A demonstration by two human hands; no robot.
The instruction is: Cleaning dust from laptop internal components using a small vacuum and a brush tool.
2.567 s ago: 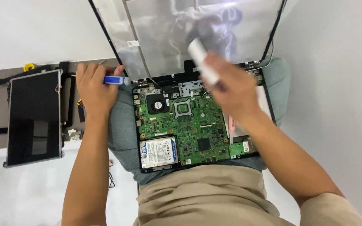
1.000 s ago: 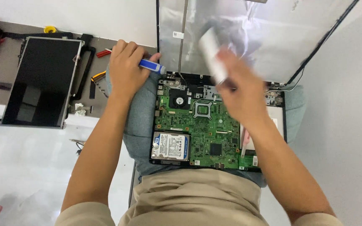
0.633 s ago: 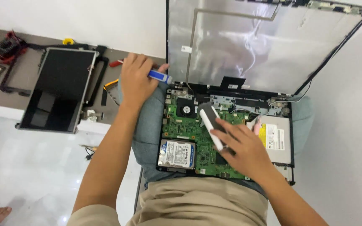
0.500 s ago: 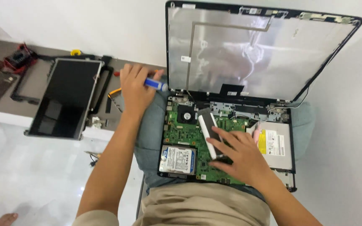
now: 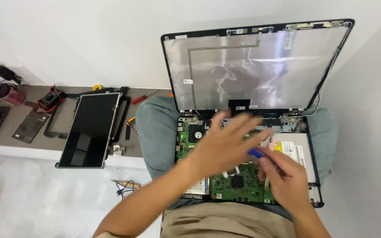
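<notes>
Both hands now meet over the green circuit board (image 5: 239, 183) of the opened laptop (image 5: 248, 128) on the person's lap. Left hand (image 5: 225, 143) is blurred, fingers spread, holding nothing visible; right hand (image 5: 287, 180) pinches a blue-handled screwdriver (image 5: 256, 153). Behind stands the bare, shiny metal lid.

The circuit board (image 5: 239, 183) inside the open laptop is green with little black squares on it. The laptop lid (image 5: 252, 66) is shiny silver inside, with a black edge all round. The tool (image 5: 256, 153) by the right hand (image 5: 287, 180) is blue. The cushion (image 5: 155, 132) under the laptop is grey-blue. The loose screen (image 5: 91, 130) on the brown counter (image 5: 27, 145) is black with a silver rim. The screwdriver (image 5: 143, 97) has a red handle. The trousers (image 5: 225, 224) are tan.
</notes>
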